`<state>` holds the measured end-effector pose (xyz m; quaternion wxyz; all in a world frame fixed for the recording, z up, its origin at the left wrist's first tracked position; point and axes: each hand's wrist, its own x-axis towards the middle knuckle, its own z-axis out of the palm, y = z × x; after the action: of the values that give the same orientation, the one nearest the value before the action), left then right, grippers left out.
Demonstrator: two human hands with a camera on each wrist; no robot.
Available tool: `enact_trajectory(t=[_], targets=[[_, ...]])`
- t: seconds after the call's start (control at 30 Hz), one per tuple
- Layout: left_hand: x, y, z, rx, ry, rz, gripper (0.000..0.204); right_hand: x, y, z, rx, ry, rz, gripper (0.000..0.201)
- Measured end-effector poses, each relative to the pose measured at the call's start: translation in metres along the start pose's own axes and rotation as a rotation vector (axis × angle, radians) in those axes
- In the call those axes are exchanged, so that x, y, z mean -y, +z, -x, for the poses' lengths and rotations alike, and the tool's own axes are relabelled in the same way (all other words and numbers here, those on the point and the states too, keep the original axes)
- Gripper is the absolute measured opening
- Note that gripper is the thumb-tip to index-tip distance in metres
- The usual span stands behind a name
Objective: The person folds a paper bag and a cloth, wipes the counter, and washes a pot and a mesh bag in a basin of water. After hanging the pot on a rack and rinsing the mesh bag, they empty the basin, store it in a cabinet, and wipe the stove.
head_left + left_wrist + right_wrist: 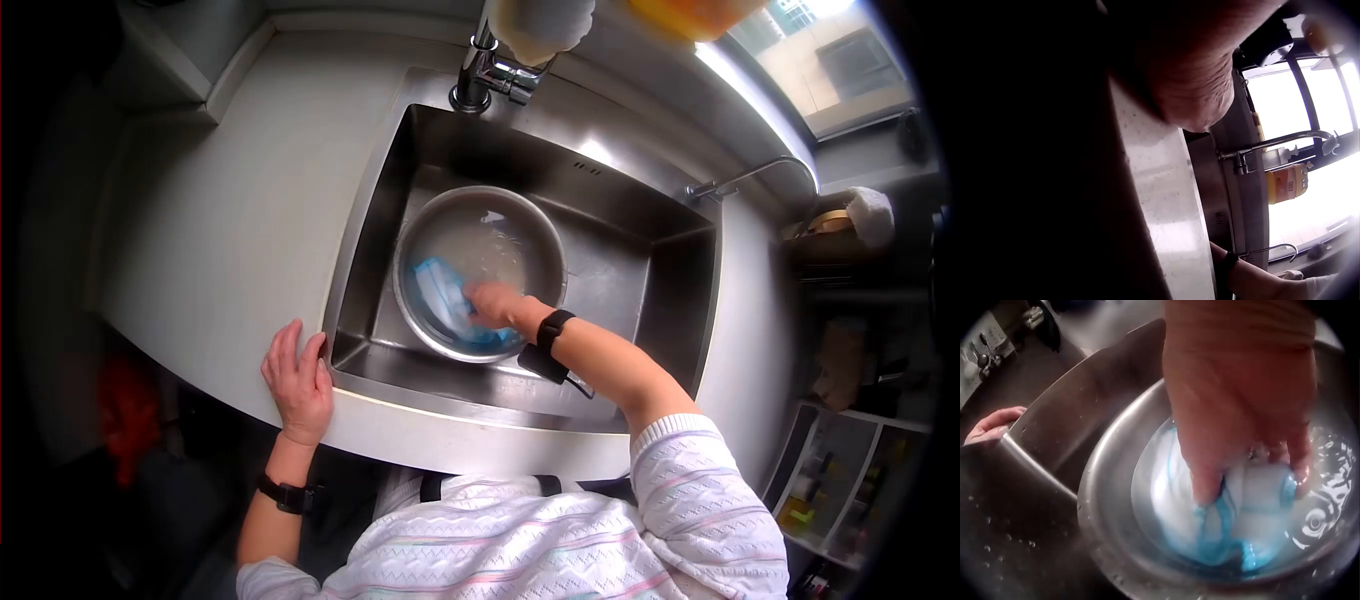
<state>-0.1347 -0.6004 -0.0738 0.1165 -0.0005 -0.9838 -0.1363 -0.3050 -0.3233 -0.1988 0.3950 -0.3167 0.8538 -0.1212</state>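
A round metal basin (417, 205) stands in the sink with cloudy water in it. In the water lies a white cloth with blue edges (440, 290), partly under the surface. My right hand (497, 303) reaches down into the basin and grips the cloth. Seen in the right wrist view, the thumb and fingers (1210, 485) dip into the water, with folds of the wet cloth (1260, 509) between them. My left hand (300, 385) rests on the counter's front edge beside the sink's left corner, its fingers loosely extended and holding nothing.
Around the basin is the steel sink (610, 290), with a chrome faucet (480, 75) behind it and a thin spout (745, 182) at the back right. Pale countertop (230, 200) extends to the left. In the left wrist view, a container with an orange label (1286, 184) stands by the window.
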Motion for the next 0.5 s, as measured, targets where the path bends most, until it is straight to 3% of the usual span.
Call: enact_trajectory(t=[0.07,0.13,0.17,0.23,0.3,0.33,0.37,0.4,0.43,0.47,0.5], targets=[[0.0,0.001,0.001,-0.007,-0.012,0.007,0.035,-0.003,-0.001,0.001,0.045,-0.045,0.029,0.052],[-0.003,-0.006,-0.004,0.022,-0.043,0.052,0.033,-0.029,-0.026,0.009,-0.232,0.162,-0.44,0.048],[-0.006,-0.011,-0.008,0.055,-0.064,0.091,0.032,-0.04,-0.024,0.007,-0.459,0.26,-0.532,0.051],[-0.025,-0.02,-0.023,0.017,-0.12,0.261,0.03,-0.042,-0.007,0.004,-0.511,0.291,-0.438,0.052],[-0.053,-0.022,-0.044,-0.008,-0.159,0.537,0.029,-0.027,0.022,0.008,-0.457,0.161,-0.118,0.052],[-0.066,-0.022,-0.054,0.006,-0.153,0.641,0.028,-0.035,0.028,0.006,-0.335,0.021,-0.079,0.047],[-0.074,-0.013,-0.063,0.048,-0.163,0.703,0.028,-0.042,0.025,0.005,-0.337,0.017,-0.079,0.047],[-0.081,-0.002,-0.072,0.127,-0.196,0.8,0.028,-0.051,0.018,0.002,-0.383,0.125,-0.222,0.044],[-0.086,0.016,-0.08,0.252,-0.333,1.052,0.028,-0.055,0.016,0.001,-0.425,0.234,-0.367,0.041],[-0.084,0.038,-0.087,0.358,-0.32,1.007,0.034,-0.049,0.015,0.003,-0.428,0.233,-0.371,0.041],[-0.089,0.054,-0.094,0.359,-0.314,1.003,0.034,-0.036,0.01,0.007,-0.428,0.311,-0.631,0.035]])
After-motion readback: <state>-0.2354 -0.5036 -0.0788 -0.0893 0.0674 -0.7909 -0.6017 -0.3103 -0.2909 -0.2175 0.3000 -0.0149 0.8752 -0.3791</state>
